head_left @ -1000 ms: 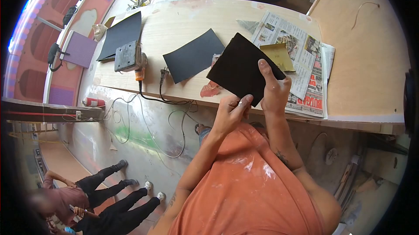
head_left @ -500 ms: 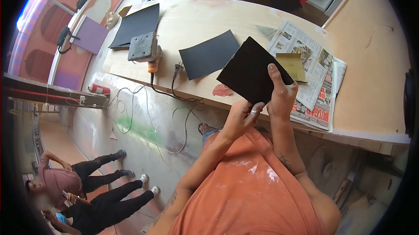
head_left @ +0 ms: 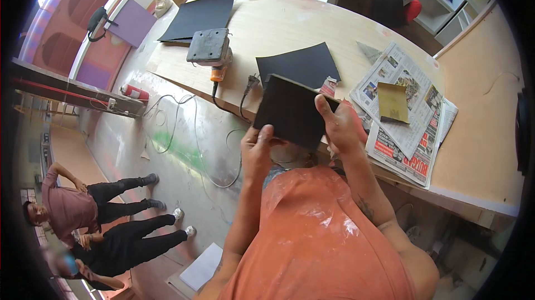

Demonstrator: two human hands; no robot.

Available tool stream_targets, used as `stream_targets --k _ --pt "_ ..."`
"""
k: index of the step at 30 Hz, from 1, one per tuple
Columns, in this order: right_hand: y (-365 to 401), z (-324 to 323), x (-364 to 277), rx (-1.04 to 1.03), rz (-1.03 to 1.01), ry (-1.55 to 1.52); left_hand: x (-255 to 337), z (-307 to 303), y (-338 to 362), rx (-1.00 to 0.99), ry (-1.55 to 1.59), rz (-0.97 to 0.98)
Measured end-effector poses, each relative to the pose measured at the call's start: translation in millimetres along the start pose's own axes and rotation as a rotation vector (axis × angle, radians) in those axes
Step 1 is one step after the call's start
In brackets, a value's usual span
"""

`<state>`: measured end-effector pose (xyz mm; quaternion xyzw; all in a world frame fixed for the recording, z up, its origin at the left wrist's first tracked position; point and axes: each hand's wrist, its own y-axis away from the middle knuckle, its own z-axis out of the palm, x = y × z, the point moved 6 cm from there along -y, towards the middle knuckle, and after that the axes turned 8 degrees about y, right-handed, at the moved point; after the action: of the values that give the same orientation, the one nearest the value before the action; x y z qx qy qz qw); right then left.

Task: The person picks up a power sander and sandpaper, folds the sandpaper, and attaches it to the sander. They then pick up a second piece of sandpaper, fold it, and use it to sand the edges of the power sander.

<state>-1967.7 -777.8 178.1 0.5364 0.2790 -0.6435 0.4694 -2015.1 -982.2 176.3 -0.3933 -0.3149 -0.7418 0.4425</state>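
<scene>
- Dark sheet (head_left: 290, 111): stiff and near-black, like sandpaper. It is held up in the air over the near edge of the surface (head_left: 278, 21), tilted, with its flat face toward the camera.
- Left hand (head_left: 257, 145): at 7 o'clock on the sheet, fingers closed in a pinch on the lower-left corner.
- Right hand (head_left: 337, 124): at 3 o'clock on the sheet, closed on the right edge with the thumb laid over the face and the fingers behind.
- Handling note (a judgement): two grips on opposite sides suit squaring or bending the sheet. An even pinch at both edges, with the corners lined up before any pressing, should keep a crease straight. The gritty face calls for fingertips that press and do not slide.
- Sander (head_left: 210, 46): at 10 o'clock from the held sheet, resting on the surface with its pad up and its cord (head_left: 223, 105) hanging over the edge.
- Second dark sheet (head_left: 298, 65): flat on the surface at 12 o'clock, just beyond the held one.
- Third dark sheet (head_left: 198, 16): at 11 o'clock, beyond the sander.
- Newspaper (head_left: 404, 127): spread at 3 o'clock, with a small yellow sheet (head_left: 393, 103) on it.
- Two people (head_left: 106, 227): on the floor at 8 o'clock, well apart.
</scene>
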Motion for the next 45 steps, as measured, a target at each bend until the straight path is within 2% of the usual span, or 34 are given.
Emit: stream_targets --k 1,2,3,5,7,9,11,14,15,17,18,19,21,23,25,27,28,29,31,36,38,39,41,45 --pt "-1 27 -7 -0.216 0.152 -0.147 1 -16 1 0.004 -0.001 0.005" --pt "7 50 -25 -0.258 0.104 -0.267 5 -35 6 0.052 0.061 0.093" --pt "2 50 -15 -0.261 0.102 -0.270 13 -50 11 0.097 0.122 0.182" --pt "-8 55 45 -0.356 0.480 -0.518 29 -65 21 0.123 0.199 0.217" --pt "-12 63 80 -0.372 0.561 -0.481 29 -84 31 0.137 0.215 0.225" --pt "-17 69 98 -0.228 0.650 -0.431 27 -99 38 0.114 0.158 0.242" --pt "-26 85 95 -0.170 0.656 -0.459 25 -104 44 0.138 0.171 0.256" --pt "-47 100 94 0.058 0.652 -0.546 25 -108 50 0.145 0.202 0.273" --pt "-54 105 98 0.058 0.649 -0.545 25 -108 50 0.134 0.225 0.280" --pt "-64 104 106 0.209 0.604 -0.494 22 -107 48 0.155 0.249 0.265" --pt "-63 101 93 0.263 0.507 -0.462 19 -106 47 0.181 0.270 0.248" --pt "-56 98 82 0.256 0.510 -0.454 19 -103 46 0.189 0.275 0.254" --pt "-44 79 27 0.175 0.051 -0.295 14 -93 36 0.183 0.392 0.206" --pt "-14 52 -16 0.060 -0.043 0.283 11 -82 21 0.205 0.473 0.206" --pt "11 25 -52 0.112 -0.342 0.495 8 -66 8 0.295 0.592 0.124" --pt "28 -5 -64 0.185 -0.327 0.363 6 -55 -3 0.256 0.564 0.111" --pt "37 -20 -67 0.184 -0.218 0.347 2 -52 -9 0.189 0.551 0.108" --pt "45 -29 -75 0.200 -0.224 0.350 -2 -46 -15 0.121 0.537 0.102" --pt "60 -45 -91 0.285 -0.257 0.448 -4 -29 -23 0.122 0.543 0.074" --pt "81 -57 -108 0.292 -0.264 0.521 -9 -7 -34 0.156 0.462 0.014" --pt "84 -69 -106 0.262 -0.344 0.718 -15 -8 -39 0.032 0.435 0.021" --pt "87 -70 -109 0.266 -0.341 0.715 -14 -3 -40 0.030 0.432 0.017" --pt "90 -66 -105 0.176 -0.196 0.551 -9 6 -41 0.066 0.479 0.048" --pt "95 -60 -88 0.168 -0.069 0.478 -10 14 -44 0.045 0.475 0.066"
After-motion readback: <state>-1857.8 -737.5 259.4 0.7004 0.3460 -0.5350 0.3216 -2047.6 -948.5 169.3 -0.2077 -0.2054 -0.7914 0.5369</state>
